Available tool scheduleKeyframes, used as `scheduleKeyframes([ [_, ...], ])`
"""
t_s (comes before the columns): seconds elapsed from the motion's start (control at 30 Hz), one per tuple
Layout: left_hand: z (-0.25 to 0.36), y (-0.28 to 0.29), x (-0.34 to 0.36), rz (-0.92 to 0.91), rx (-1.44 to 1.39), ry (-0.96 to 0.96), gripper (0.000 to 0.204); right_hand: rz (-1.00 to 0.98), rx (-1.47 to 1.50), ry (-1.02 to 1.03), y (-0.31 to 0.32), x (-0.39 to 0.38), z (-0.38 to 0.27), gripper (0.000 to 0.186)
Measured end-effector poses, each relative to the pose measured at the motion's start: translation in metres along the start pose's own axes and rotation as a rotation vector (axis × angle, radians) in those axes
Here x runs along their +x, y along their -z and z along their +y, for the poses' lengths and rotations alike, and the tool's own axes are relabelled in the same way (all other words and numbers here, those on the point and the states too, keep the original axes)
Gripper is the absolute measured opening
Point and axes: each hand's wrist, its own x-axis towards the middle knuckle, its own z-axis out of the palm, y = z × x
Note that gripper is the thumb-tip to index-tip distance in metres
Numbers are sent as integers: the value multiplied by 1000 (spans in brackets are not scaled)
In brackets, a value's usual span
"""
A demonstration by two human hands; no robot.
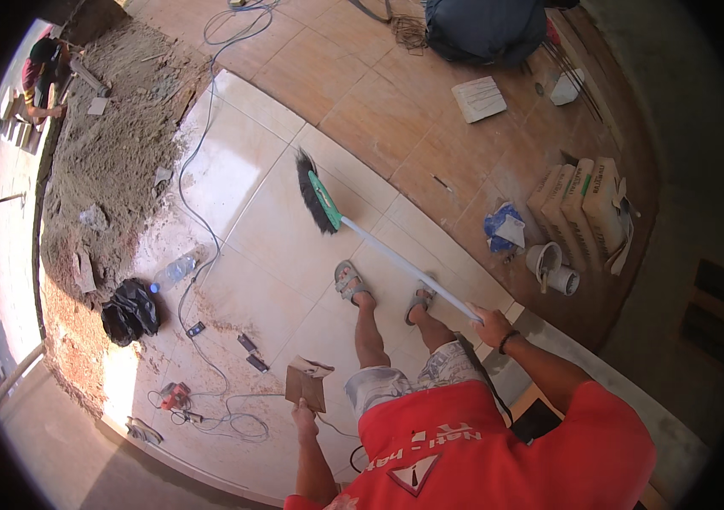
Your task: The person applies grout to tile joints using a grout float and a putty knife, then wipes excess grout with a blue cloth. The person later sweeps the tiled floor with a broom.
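My right hand (491, 326) is closed round the end of a pale broom handle (408, 269). The broom's green head with black bristles (319, 194) rests on the pale tiles ahead of my sandalled feet. At lower centre, my left hand (304, 418) grips the near edge of a folded brown piece of cardboard (305, 387), held out beside my left leg. Two small dark objects (252, 353) lie on the tiles beyond the cardboard; their kind is unclear.
A long cable (185, 174) crosses the tiles to a red power tool (176, 395). A plastic bottle (176, 272) and black plastic bag (130, 311) lie by the sand heap (111, 161). Boxes (579, 212) and a bucket (543, 259) stand right. Another person (43, 72) crouches far left.
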Motion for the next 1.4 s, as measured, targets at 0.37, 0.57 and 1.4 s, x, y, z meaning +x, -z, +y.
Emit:
scheduleKeyframes([
  [0.37, 185, -29, -38, -8, 310, -289, 46, 222, 547, -741, -66, -262, 79, 58],
  [0.57, 253, -102, -81, 13, 536, -392, 48, 366, 1550, -1150, -51, -269, 109, 64],
  [1.4, 380, -394, -287, -9, 1288, -669, 30, 1008, 1952, -1340, -18, -105, 495, 52],
])
